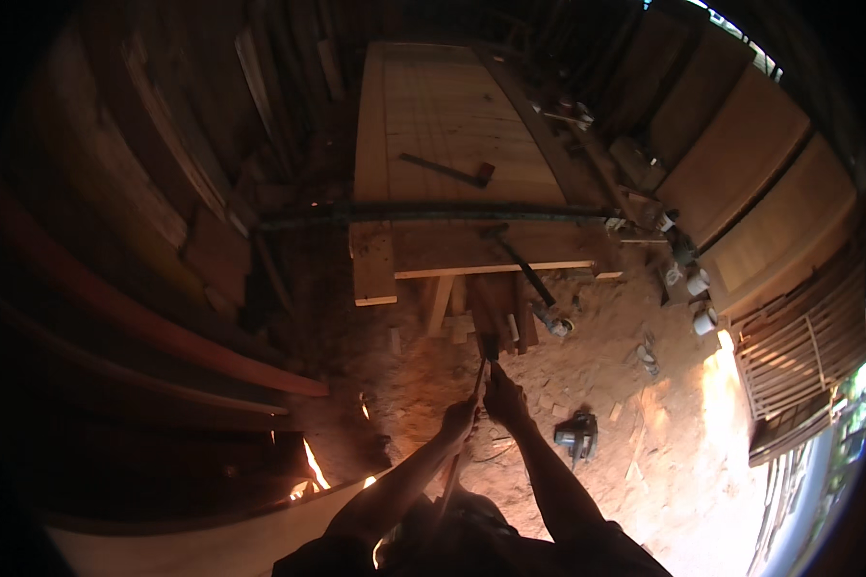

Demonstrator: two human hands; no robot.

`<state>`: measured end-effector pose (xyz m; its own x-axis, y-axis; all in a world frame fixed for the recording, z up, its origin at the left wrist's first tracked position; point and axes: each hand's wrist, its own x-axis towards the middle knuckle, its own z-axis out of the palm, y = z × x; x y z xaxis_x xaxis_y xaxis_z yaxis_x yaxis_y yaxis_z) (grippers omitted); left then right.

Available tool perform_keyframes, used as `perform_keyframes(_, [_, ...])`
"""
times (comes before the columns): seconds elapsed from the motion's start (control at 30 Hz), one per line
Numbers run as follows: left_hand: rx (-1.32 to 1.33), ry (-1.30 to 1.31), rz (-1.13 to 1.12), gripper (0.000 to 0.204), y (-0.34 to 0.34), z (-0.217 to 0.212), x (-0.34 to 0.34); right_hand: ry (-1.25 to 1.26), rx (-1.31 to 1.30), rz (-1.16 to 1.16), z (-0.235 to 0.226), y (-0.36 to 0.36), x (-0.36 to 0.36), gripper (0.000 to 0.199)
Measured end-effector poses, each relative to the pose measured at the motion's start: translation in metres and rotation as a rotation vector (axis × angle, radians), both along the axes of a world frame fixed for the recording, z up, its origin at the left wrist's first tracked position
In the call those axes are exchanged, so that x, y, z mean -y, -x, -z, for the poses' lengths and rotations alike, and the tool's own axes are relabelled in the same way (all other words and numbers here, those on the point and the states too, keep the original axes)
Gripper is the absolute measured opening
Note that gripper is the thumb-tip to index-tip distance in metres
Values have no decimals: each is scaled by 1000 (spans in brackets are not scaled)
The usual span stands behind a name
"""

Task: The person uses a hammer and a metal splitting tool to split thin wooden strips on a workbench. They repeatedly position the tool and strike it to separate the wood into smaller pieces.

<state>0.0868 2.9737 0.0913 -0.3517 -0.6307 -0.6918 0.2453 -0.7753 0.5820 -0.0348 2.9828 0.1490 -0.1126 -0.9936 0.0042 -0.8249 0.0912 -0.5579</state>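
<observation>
My left hand (459, 418) is wrapped round a thin wooden strip (449, 476), which slants down toward my body. Just ahead and to the right, my right hand (503, 396) is closed on a dark narrow tool (492, 348) pointing away from me. Shadow hides what kind of tool it is. Its end lies close to the strip's far end; whether they touch, I cannot tell. Both hands are in front of the near end of a large wooden panel (452, 106). A hammer (526, 267) rests on that end, its black handle overhanging the edge.
A long bar clamp (433, 213) crosses the panel, with a try square (443, 170) beyond it. On the dusty floor at right sits a power tool (575, 435). White containers (698, 282) stand farther right, near leaning panels (741, 154). Long boards (144, 298) line the left.
</observation>
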Motion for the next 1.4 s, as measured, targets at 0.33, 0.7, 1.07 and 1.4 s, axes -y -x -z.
perform_keyframes(0.33, [182, 164, 80, 42, -2, -6, 6, -208, 84, 66, 14, 20, 26, 54])
perform_keyframes(0.7, [-58, -7, 2, 46, -7, -8, 8, -203, -12, 24, 16, 4, -23, 53])
perform_keyframes(1.07, [-11, 25, -26, 37, -1, 32, 3, -314, 77, 119, -11, -13, -20, 55])
perform_keyframes(1.4, [83, -6, 70, 41, -12, -3, 13, -246, 47, 80, -3, -12, -21, 47])
